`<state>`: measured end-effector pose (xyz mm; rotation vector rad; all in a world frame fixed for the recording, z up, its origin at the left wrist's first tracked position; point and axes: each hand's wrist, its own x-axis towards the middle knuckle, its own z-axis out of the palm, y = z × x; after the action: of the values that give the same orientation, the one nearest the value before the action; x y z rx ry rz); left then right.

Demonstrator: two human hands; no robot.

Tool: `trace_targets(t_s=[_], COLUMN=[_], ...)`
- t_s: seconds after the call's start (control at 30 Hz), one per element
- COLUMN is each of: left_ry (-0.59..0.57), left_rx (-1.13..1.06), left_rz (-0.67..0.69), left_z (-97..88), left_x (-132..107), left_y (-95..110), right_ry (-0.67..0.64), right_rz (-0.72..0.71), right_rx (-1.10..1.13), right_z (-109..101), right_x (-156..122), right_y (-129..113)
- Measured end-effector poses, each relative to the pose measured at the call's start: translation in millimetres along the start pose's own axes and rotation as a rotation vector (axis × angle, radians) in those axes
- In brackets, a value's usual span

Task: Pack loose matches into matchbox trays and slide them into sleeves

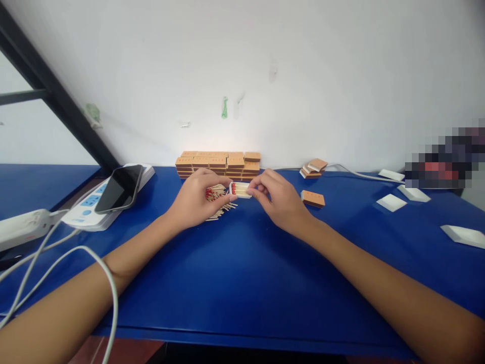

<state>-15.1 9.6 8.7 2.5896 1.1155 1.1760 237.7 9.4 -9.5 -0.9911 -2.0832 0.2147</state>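
With 12 o'clock set toward the wall [303,76], the match tray [240,190] was located at the centre of the dial, between the two hands and above the blue table [227,288]. The tray contained matches with red heads directed toward 9 o'clock. The left hand [199,198] pinched the tray's 9 o'clock end between thumb and fingers. The right hand [278,198] had its thumb and forefinger drawn together at the 3 o'clock end; whether they gripped the tray wall or the match ends could not be determined. A pile of loose matches [216,193] lay at 9 o'clock, partly hidden by the left hand. Stacked matchboxes [217,163] stood at 11 o'clock, near the wall. A single matchbox [313,198] lay at 3 o'clock, beside the right hand, and a small askew matchbox stack [313,168] stood at 2 o'clock. White trays [391,202] were spread farther out around 3 o'clock. At 9 o'clock, a smartphone [120,187] rested on a power strip [89,200].
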Motion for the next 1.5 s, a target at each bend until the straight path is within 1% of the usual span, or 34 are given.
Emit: trace_targets(t_s=[0.2, 0.33, 0.4, 0.47, 0.57, 0.63, 0.73, 0.93, 1.1, 1.2, 1.4, 1.47, 1.5], left_ry=[0.002, 0.024, 0.046, 0.071, 0.109, 0.123, 0.127, 0.121, 0.119, 0.123, 0.112, 0.11, 0.107], left_rx=[-0.016, 0.014, 0.05, 0.082, 0.101, 0.098, 0.083, 0.083, 0.081, 0.089, 0.098, 0.1, 0.101], left_rz=[0.014, -0.003, -0.034, -0.064, -0.094, -0.1, -0.099, -0.117, -0.112, -0.111, -0.113, -0.109, -0.106], left_z=[-0.7, 0.0, 0.1, 0.0, -0.6, -1.0, -1.3, -1.0, -0.4, 0.1, -0.3, -0.9, -1.1], left_x=[-0.5, -0.3, -0.1, 0.0, 0.0, 0.1, 0.5, 1.8, 1.7, 1.0, 0.5, 0.6, 0.7], left_y=[-2.8, -3.7, -5.3, -7.3, -9.3, -9.3, -7.6, -3.7, -4.3, -5.4, -7.3, -8.2, -8.7], right_ry=[-0.012, 0.105, 0.126, 0.054, -0.144, -0.243, -0.31, -0.316, -0.304, -0.321, -0.373, -0.355, -0.325], right_rz=[-0.021, -0.05, -0.07, -0.104, -0.162, -0.183, -0.193, -0.171, -0.073, -0.045, -0.092, -0.123, -0.133], right_rx=[-0.001, 0.056, 0.074, 0.079, 0.07, 0.054, 0.027, 0.057, 0.15, 0.174, 0.123, 0.107, 0.1], right_z=[-0.1, 2.3, 7.4, 15.1, 28.4, 35.5, 41.2, 43.6, 44.3, 44.3, 40.7, 35.7, 32.1], right_x=[-1.1, -2.1, -4.7, -8.4, -13.3, -14.8, -14.9, -14.6, -13.5, -12.3, -13.1, -13.4, -13.1], right_y=[-7.1, -13.6, -19.0, -25.8, -35.8, -40.3, -42.4, -40.4, -42.6, -44.1, -46.4, -44.5, -42.3])
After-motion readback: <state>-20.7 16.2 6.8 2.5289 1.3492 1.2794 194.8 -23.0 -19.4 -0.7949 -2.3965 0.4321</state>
